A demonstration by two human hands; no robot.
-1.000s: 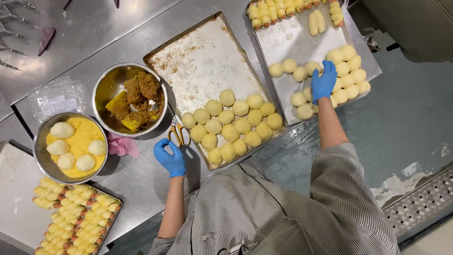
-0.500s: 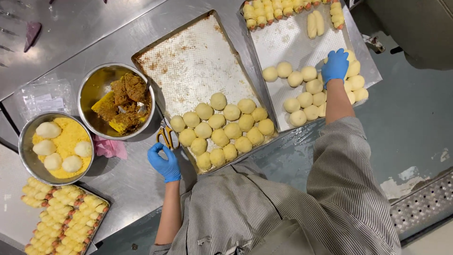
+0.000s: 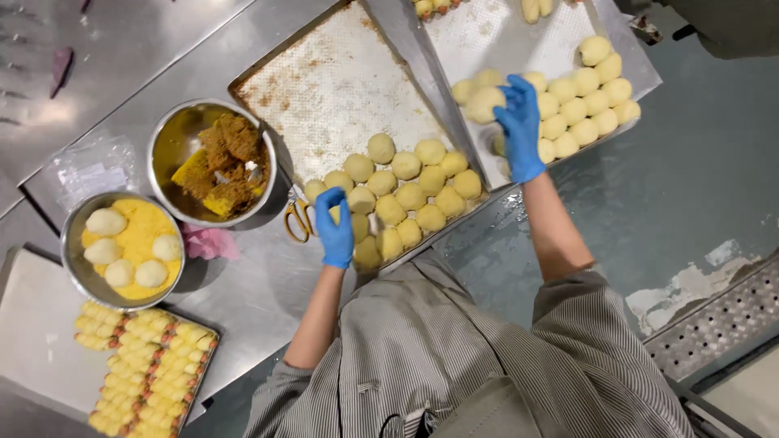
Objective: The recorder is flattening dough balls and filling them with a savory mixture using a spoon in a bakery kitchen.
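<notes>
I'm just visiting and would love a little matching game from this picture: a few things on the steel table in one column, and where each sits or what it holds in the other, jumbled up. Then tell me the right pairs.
Things:
1. right hand
2. left hand
3. scissors
4. small bowl

Places or states:
A. holds yellow crumbs and pale balls
B. lies between the big bowl and the near tray
C. grips a dough ball over the far tray
D. rests at the near tray's corner, by its dough balls

Pairs: 1-C, 2-D, 3-B, 4-A
</notes>
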